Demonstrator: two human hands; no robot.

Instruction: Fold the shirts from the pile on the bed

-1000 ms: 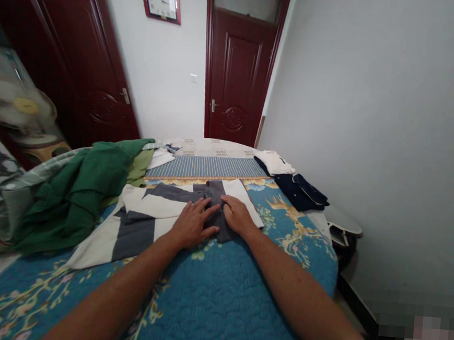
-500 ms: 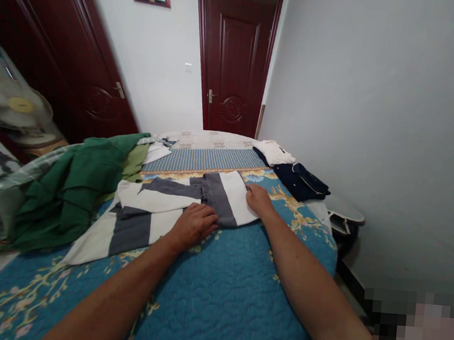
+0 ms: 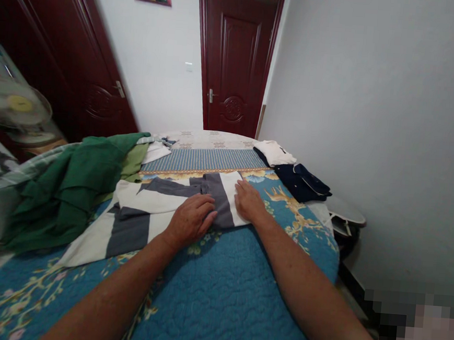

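A white and grey striped garment [image 3: 149, 206] lies spread on the blue flowered quilt [image 3: 221, 295] of a bed. My left hand [image 3: 189, 219] rests flat on the near edge of the garment, fingers stretched out and pointing right. My right hand [image 3: 248, 200] lies flat on the garment's right end, on the white band beside a grey stripe, fingers extended. Neither hand grips the cloth. The two hands are a short way apart.
A heap of green clothes [image 3: 68, 184] lies at the left of the bed. Folded white [image 3: 277, 153] and dark navy garments [image 3: 300, 181] sit at the far right edge. A fan [image 3: 15, 106] stands at left. Dark red doors [image 3: 235, 60] are behind.
My right hand went out to the garment's right edge, then slid back inward and now lies flat on it. My left hand stayed pressed on the near edge.
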